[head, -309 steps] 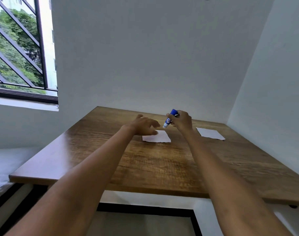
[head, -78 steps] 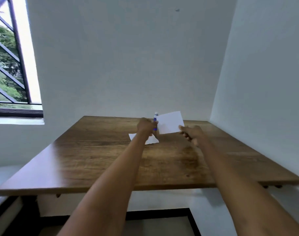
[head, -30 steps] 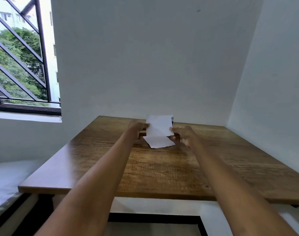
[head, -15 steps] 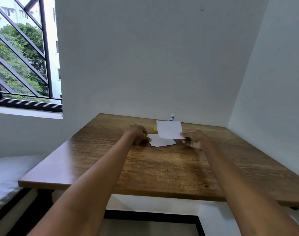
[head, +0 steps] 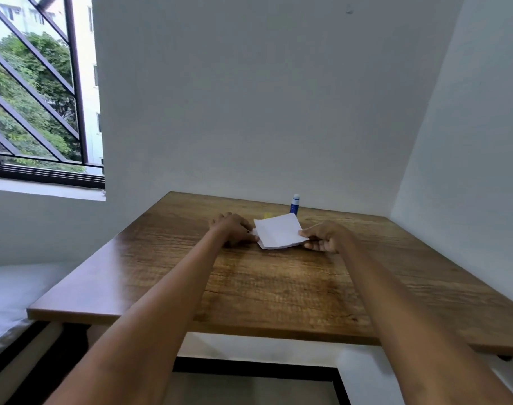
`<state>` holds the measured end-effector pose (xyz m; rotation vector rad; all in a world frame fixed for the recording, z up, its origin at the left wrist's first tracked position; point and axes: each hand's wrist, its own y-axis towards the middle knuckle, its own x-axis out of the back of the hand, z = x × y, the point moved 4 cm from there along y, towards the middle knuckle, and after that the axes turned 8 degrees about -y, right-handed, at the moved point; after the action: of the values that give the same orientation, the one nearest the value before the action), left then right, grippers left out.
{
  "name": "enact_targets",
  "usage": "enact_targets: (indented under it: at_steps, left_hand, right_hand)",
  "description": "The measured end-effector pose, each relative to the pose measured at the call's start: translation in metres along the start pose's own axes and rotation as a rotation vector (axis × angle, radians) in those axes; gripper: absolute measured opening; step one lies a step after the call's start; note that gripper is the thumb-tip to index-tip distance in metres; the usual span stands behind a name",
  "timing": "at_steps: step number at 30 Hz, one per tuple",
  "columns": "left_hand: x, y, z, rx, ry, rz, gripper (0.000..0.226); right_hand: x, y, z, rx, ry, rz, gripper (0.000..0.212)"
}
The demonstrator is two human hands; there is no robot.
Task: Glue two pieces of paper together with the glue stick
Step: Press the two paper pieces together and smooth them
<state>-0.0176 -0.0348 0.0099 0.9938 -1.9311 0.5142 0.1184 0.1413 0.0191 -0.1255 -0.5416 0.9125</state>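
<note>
A white paper (head: 278, 231) lies tilted over a second white paper (head: 275, 246), whose edge shows below it on the wooden table (head: 278, 287). My right hand (head: 322, 238) pinches the top paper's right edge. My left hand (head: 235, 230) rests at the papers' left edge with its fingertips on them. The blue glue stick (head: 294, 204) stands upright behind the papers, near the back wall, untouched. A small yellow thing (head: 267, 214), perhaps the cap, lies just behind the papers.
White walls close the table at the back and right. A barred window (head: 39, 97) is at the left. A pale surface (head: 7, 293) sits low at the left, beside the table's front left corner.
The top paper, held up off the table a second ago, has come down onto the lower paper. My left hand stays at the left edge, and the glue stick stands behind.
</note>
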Motion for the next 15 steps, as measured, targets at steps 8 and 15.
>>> enact_targets:
  at_steps: [8, 15]
  left_hand:
    - [0.0019, -0.0009, -0.0027, 0.008, -0.002, 0.026, 0.051]
    - [0.0031, -0.0019, -0.0005, 0.005, 0.055, 0.007, 0.051]
  right_hand:
    - [-0.0015, 0.0019, 0.0036, -0.007, -0.057, 0.003, 0.038]
    - [-0.0015, 0.0071, 0.0066, -0.021, -0.150, 0.005, 0.019]
